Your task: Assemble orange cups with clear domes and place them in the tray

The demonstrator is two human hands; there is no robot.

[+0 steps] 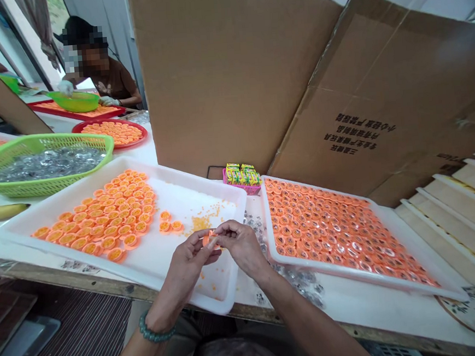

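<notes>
My left hand (190, 261) pinches a small round orange plastic piece (210, 237) over the right end of a white tray (169, 175). From the other side, the fingers of my right hand (243, 249) close on the same piece, partly hiding it. Beneath and behind the hands, tiny yellow-orange beads (201, 222) lie scattered on the tray floor. Just left of them sit a few orange round pieces (165, 226). Many more, with orange beads inside, form a dense group (105, 218) on the tray's left side.
Right of me, a second white tray (273, 252) holds rows of orange pieces with shiny clear tops. Loose clear plastic parts (299, 283) lie between the trays. A green basket (44, 185), a banana (1, 211) and a pink basket (249, 189) stand around. Cardboard (233, 79) rises behind; a gloved co-worker (118, 80) sits beyond.
</notes>
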